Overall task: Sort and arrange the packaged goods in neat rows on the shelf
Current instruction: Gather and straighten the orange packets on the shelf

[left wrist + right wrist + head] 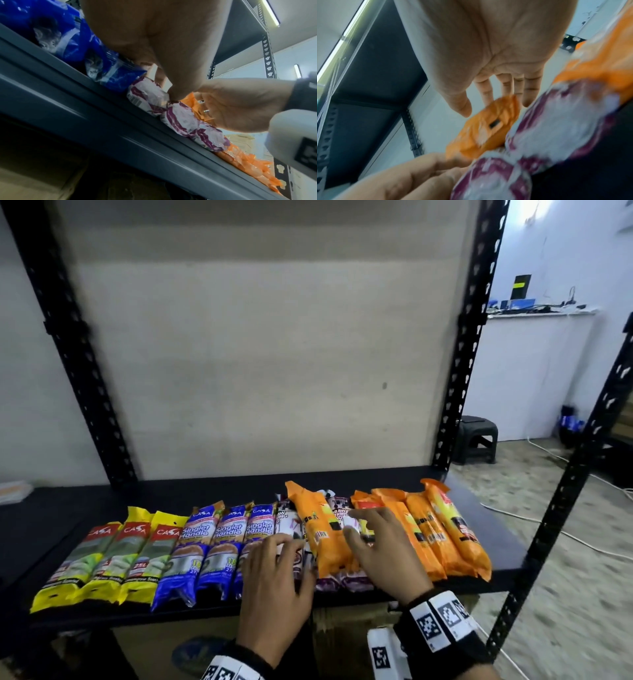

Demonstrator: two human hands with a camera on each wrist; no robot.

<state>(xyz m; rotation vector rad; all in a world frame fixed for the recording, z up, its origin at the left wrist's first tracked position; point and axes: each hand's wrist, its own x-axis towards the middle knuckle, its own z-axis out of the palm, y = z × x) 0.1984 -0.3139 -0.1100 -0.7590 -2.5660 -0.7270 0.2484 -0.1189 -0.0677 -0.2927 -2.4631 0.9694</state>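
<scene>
Resting flat-fingered on the purple-and-white packs [291, 546], both hands [274, 577] are holding nothing, isolating the stray orange pack [322, 535] lying among them.

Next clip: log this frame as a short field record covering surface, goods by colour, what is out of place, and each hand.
surface: black shelf
yellow packs: three, side by side, left end
blue packs: three, next to the yellow
purple-and-white packs: middle, partly covered
stray orange pack: lying over the purple-and-white ones
orange packs: grouped at right end
left hand: fingers resting on a purple-and-white pack
right hand: fingers spread over the middle packs, grip unclear
</scene>
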